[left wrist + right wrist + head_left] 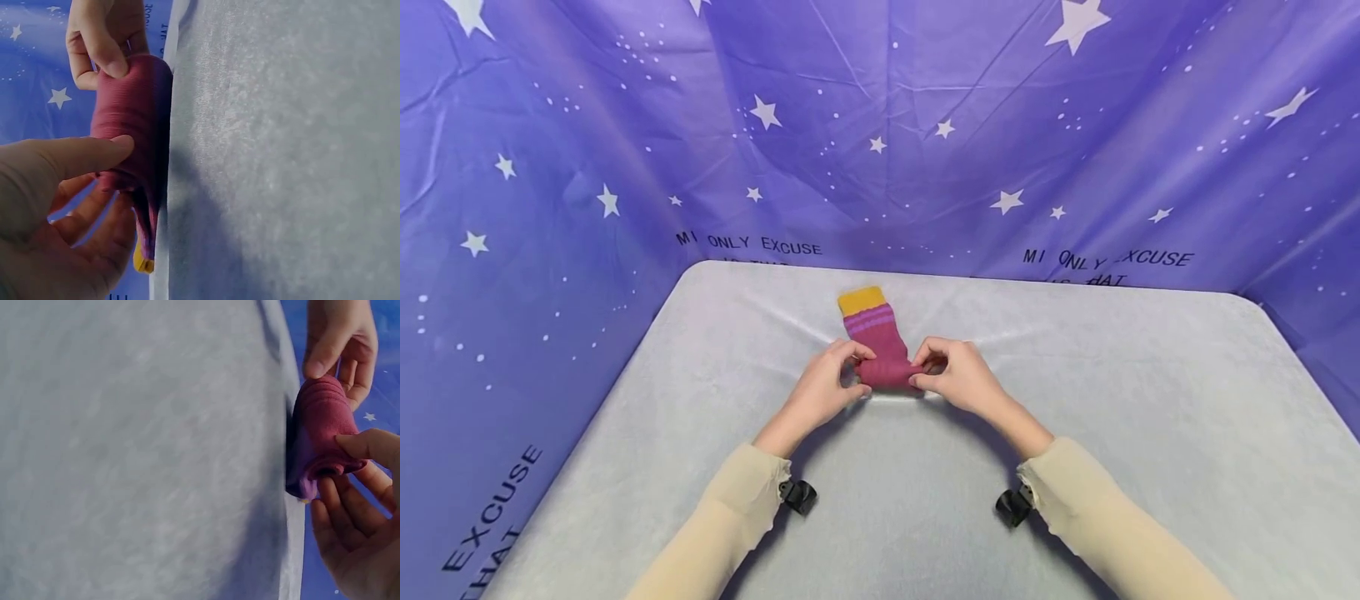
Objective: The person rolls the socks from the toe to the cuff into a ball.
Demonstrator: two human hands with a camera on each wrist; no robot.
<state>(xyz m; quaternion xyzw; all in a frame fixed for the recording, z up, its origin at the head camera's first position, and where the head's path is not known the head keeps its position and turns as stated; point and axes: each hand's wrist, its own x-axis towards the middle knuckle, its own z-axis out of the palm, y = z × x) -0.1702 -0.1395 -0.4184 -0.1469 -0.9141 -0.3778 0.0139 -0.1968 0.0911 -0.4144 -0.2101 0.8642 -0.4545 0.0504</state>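
A maroon sock [880, 337] with purple stripes and a yellow cuff lies on the table, its near end wound into a thick roll [128, 112]. The flat cuff end points away from me. My left hand [823, 383] pinches the left end of the roll, thumb on the near side and fingers over the far side. At the right end, my right hand [958, 375] pinches the roll between thumb and fingers. The spiral layers of the roll [328, 434] show at its end in the right wrist view.
A pale grey cloth covers the table [895, 500]. Purple curtains [880, 100] with white stars and black lettering hang behind it and along the sides. Each sleeve has a small black camera mount [799, 497] at the wrist.
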